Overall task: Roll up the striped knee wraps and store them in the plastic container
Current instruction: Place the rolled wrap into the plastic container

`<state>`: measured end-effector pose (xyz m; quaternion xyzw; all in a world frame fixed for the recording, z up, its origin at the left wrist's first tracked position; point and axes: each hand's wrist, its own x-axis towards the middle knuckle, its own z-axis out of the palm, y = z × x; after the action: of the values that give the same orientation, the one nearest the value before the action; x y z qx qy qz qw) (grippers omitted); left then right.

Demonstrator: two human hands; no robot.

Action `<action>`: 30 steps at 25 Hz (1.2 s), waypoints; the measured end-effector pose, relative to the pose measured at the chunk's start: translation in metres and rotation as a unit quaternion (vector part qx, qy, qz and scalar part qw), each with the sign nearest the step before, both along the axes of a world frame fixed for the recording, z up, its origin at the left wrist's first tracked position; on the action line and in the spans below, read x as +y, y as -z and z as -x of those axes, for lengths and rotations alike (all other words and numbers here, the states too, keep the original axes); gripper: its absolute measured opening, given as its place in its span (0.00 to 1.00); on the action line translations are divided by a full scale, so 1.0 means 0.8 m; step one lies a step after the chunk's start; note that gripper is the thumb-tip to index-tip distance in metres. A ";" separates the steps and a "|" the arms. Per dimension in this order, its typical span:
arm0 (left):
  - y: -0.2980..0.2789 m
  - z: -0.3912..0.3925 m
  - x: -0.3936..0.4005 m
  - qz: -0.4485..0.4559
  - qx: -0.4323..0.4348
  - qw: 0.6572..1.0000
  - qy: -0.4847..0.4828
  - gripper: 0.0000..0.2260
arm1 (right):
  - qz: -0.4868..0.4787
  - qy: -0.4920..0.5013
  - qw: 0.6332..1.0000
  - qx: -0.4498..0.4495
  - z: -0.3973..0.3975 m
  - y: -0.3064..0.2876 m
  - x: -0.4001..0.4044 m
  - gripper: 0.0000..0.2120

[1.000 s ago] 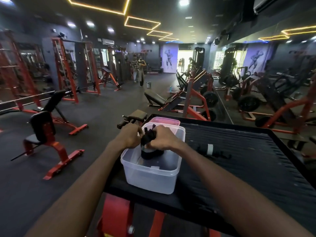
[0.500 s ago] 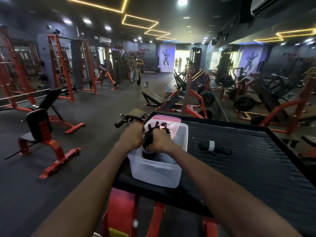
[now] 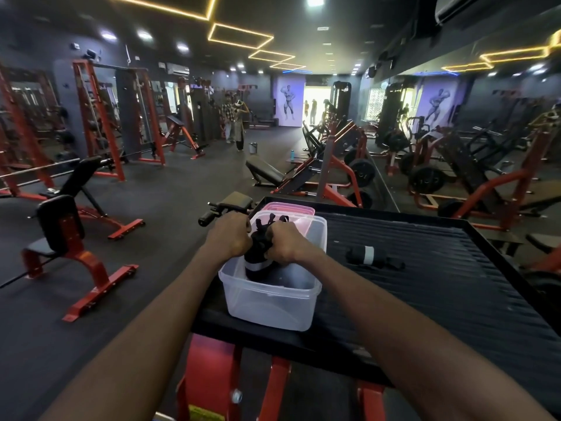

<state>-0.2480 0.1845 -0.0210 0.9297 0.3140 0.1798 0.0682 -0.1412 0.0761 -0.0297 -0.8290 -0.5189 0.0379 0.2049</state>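
Note:
A clear plastic container stands at the left edge of a black ribbed platform. Above its opening, my left hand and my right hand both grip a black knee wrap with a white stripe; its rolled part dips into the container and black strap ends stick up between my hands. A second rolled black wrap with a white stripe lies on the platform to the right of the container.
A pink lid lies just behind the container. The platform sits on a red frame. Red benches and racks stand on the dark floor to the left, weight machines ahead and right. Two people stand far back.
The view has shifted a little; both hands stay on the wrap above the container, and its rolled part sits slightly lower in the opening.

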 end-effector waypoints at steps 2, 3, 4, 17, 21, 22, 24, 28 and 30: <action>-0.007 -0.005 -0.002 -0.025 -0.058 0.998 0.000 0.09 | -0.067 0.027 0.997 0.023 -0.016 -0.013 -0.013 0.08; -0.011 -0.009 -0.006 -0.036 -0.088 0.995 0.000 0.07 | -0.111 0.049 0.992 0.038 -0.025 -0.020 -0.021 0.07; -0.017 -0.016 -0.013 -0.042 -0.111 0.993 -0.001 0.07 | -0.151 0.075 0.985 0.048 -0.036 -0.027 -0.030 0.07; -0.010 -0.136 -0.125 0.004 -0.054 0.982 0.184 0.07 | 0.081 0.235 0.966 0.076 -0.209 0.069 -0.156 0.22; 0.002 -0.140 -0.118 0.015 -0.053 0.981 0.184 0.08 | 0.106 0.246 0.963 0.040 -0.167 0.062 -0.175 0.23; 0.003 -0.140 -0.116 0.018 -0.055 0.982 0.182 0.08 | 0.106 0.259 0.960 0.027 -0.165 0.061 -0.177 0.20; 0.005 -0.140 -0.112 0.024 -0.061 0.981 0.183 0.07 | 0.105 0.278 0.954 0.028 -0.167 0.059 -0.180 0.17; 0.005 -0.136 -0.108 0.023 -0.075 0.979 0.191 0.07 | 0.068 0.270 0.954 0.111 -0.178 0.056 -0.183 0.26; 0.004 -0.134 -0.109 0.023 -0.074 0.977 0.197 0.08 | 0.037 0.270 0.954 0.125 -0.173 0.055 -0.185 0.26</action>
<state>-0.1411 0.0973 -0.0239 0.9557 0.1225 0.2239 0.1467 -0.0026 -0.0722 -0.0736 -0.9338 -0.2442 0.1037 0.2400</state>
